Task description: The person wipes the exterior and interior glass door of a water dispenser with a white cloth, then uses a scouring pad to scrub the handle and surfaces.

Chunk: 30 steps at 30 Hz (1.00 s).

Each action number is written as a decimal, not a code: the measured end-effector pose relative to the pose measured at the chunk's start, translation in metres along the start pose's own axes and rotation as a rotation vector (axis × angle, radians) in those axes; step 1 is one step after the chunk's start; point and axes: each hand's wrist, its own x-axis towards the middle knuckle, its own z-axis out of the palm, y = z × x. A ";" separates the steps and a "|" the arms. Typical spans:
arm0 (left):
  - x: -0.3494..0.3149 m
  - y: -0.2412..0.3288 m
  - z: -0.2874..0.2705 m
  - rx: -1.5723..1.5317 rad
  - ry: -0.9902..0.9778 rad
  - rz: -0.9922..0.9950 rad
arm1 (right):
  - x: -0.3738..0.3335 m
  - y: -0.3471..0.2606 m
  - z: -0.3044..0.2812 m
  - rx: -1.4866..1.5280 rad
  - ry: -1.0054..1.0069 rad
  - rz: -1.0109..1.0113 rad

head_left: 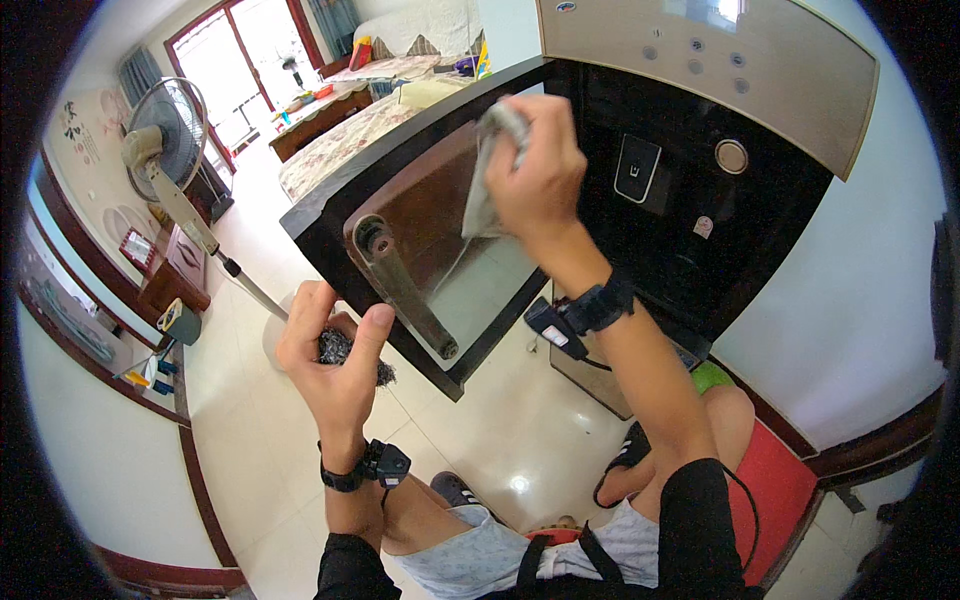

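Observation:
My right hand [540,170] is closed on a grey cloth [482,205], pressed against the glass pane of an open cabinet door [470,275]. The door has a thick black frame and a long dark handle [412,290] on its near left part. My left hand [325,345] hovers by the door's lower left edge, fingers curled round a dark steel wool scourer [335,346]; whether it touches the frame I cannot tell. To the right stands the black-fronted appliance [670,255], seemingly a water dispenser, with a beige button panel [690,65] on top.
A standing fan [170,135] is at the left, its pole running down behind my left hand. Below the door is a lower compartment door [590,378], close to my legs. A red mat [785,490] lies at the right. Floral-covered furniture [330,160] stands farther back.

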 end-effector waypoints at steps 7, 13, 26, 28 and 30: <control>-0.012 0.027 0.012 0.008 0.012 0.017 | 0.010 0.001 0.003 0.013 0.040 0.517; -0.008 0.020 0.002 0.077 -0.006 -0.039 | -0.011 -0.012 -0.008 0.104 -0.034 0.518; -0.003 0.009 0.004 -0.003 0.007 -0.021 | -0.034 -0.103 -0.007 0.596 -0.055 0.447; -0.001 0.007 0.002 -0.007 -0.012 0.005 | -0.032 -0.112 -0.012 0.582 -0.111 0.360; -0.002 0.010 0.003 -0.009 -0.003 0.005 | -0.031 -0.113 -0.014 0.562 -0.131 0.189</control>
